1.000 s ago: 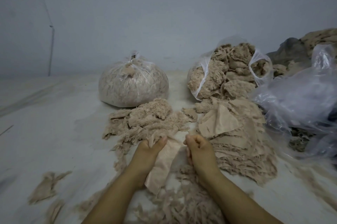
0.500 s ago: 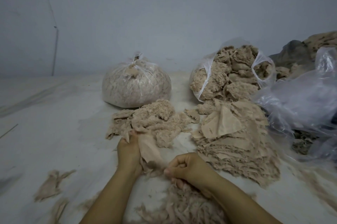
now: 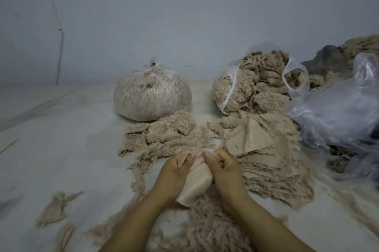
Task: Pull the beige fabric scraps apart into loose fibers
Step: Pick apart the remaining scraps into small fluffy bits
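A beige fabric scrap [image 3: 195,183] hangs between my two hands at the centre of the head view. My left hand [image 3: 174,173] pinches its top edge from the left, and my right hand [image 3: 222,169] pinches the same edge from the right, thumbs almost touching. Just beyond the hands lies a heap of pulled fibers [image 3: 170,134]. A stack of flat beige scraps [image 3: 262,149] sits to the right of my right hand. More loose fibers [image 3: 213,225] lie under my forearms.
A tied clear bag of fibers [image 3: 151,95] stands at the back centre. An open bag stuffed with fibers [image 3: 258,85] stands to its right. Crumpled clear plastic [image 3: 338,116] fills the right side. Small scraps [image 3: 55,208] lie at the lower left of the white floor [image 3: 51,128].
My right hand has come back up from the loose fibers near me to the scrap's top edge. My left hand has shifted right, and both now pinch the scrap close together.
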Motion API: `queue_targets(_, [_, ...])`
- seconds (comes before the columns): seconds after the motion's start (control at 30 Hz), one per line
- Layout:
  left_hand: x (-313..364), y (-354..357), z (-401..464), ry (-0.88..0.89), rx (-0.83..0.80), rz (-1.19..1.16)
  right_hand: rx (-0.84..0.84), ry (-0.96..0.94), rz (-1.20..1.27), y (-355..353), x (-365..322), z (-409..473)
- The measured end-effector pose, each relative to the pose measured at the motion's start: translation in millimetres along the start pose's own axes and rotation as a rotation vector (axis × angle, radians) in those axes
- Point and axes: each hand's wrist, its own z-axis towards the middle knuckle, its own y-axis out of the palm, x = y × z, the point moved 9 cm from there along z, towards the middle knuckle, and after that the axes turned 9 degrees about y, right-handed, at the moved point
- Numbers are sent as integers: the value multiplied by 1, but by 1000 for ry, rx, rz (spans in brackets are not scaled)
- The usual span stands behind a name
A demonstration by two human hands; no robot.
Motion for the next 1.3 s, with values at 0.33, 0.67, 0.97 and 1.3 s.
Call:
queue_targets(0.33, [-34,-42,3,-207,327,77,256,-134,7,-31,-25,8])
queue_targets(0.67, [-46,-31,-5,-349,263,-345,524,-41,-471,-122,-84,67])
queue_targets(0.97, [-43,-6,-8,-462,142,-849,307,-31,-1311,-88,-37,66])
queue_targets(1.3, [-31,5,-6,-352,4,-806,-325,-182,-425,35,-35,0])
